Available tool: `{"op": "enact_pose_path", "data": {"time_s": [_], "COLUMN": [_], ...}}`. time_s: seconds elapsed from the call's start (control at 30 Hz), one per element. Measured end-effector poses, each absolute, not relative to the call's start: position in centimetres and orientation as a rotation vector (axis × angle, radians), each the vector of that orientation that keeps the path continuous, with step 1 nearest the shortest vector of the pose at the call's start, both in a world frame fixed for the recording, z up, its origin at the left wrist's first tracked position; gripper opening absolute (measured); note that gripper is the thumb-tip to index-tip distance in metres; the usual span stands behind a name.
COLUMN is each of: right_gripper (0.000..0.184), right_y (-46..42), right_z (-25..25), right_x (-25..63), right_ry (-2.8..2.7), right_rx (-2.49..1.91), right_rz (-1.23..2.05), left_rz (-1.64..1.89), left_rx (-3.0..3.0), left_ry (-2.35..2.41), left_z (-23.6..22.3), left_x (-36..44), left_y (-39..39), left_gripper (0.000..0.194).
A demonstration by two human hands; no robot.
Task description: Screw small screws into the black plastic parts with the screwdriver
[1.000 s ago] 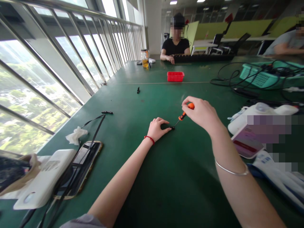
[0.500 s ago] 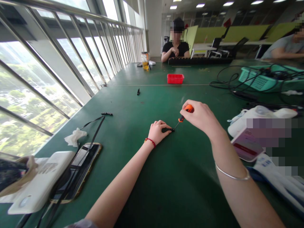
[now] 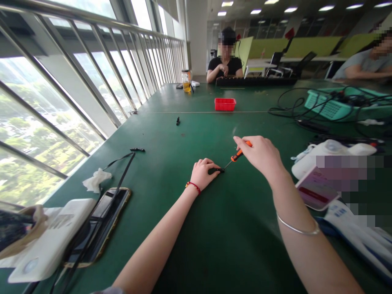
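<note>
Head view: small black part (image 3: 220,170) on the green table (image 3: 159,139), on the near side of the red plastic bin (image 3: 225,104), a touch left of straight down from it. Left hand (image 3: 201,175) is the nearer one, touching: its grip is nearly closed, thumb and fingers pinching the part's left portion, right end sticking out. Long axis runs roughly side to side, across the screwdriver (image 3: 237,156) shaft, which slants down-left to that right end; tip at or just beside it, actual contact can't be told. Right hand (image 3: 260,155), nearside and right of the bin, has its grip closed round the orange-and-black handle, up and right from the part. Part looks dark, slim, straight, roughly flat to the table; maybe rigid plastic or metal. Fine detail too small; any screw or slot can't be made out.
</note>
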State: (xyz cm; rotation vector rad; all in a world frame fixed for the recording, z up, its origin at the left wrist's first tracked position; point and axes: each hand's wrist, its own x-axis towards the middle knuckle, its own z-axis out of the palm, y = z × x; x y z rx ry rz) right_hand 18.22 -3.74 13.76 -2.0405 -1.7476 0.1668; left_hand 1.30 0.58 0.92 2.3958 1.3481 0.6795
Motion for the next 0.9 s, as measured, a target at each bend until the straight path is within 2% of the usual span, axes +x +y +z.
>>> {"op": "enact_pose_path", "data": {"time_s": [0.13, 0.23, 0.37, 0.5, 0.6, 0.7, 0.73, 0.83, 0.9], "right_gripper": [0.024, 0.023, 0.04, 0.018, 0.018, 0.035, 0.035, 0.018, 0.019], "right_y": [-3.87, -3.96, -4.03, -4.05, -4.03, -4.0, -3.99, -3.96, -3.95], "right_z": [13.64, 13.68, 13.68, 13.46, 13.34, 13.26, 13.23, 13.15, 13.11], "right_x": [18.48, 18.57, 18.53, 18.1, 17.78, 17.76, 17.79, 17.78, 17.69], "right_ry": [-1.734, -1.744, -1.746, -1.708, -1.698, -1.698, -1.694, -1.679, -1.678], "right_rx": [-2.01, -1.992, -2.048, -2.018, -2.008, -2.033, -2.036, -2.01, -1.988], "right_rz": [0.135, 0.171, 0.164, 0.105, 0.115, 0.074, 0.056, 0.038, 0.055], "left_rz": [0.676, 0.679, 0.702, 0.713, 0.71, 0.697, 0.693, 0.697, 0.705], "left_rx": [2.409, 2.407, 2.404, 2.398, 2.4, 2.404, 2.403, 2.396, 2.393], "left_ry": [1.342, 1.336, 1.324, 1.31, 1.306, 1.307, 1.307, 1.307, 1.305], "left_z": [1.09, 1.03, 0.75, 0.59, 0.6, 0.66, 0.68, 0.72, 0.73], "left_x": [1.27, 1.25, 1.21, 1.14, 1.1, 1.11, 1.11, 1.12, 1.12], "left_y": [0.42, 0.43, 0.61, 0.78, 0.82, 0.78, 0.77, 0.74, 0.74], "left_gripper": [0.019, 0.018, 0.017, 0.017, 0.018, 0.018, 0.018, 0.018, 0.018]}}
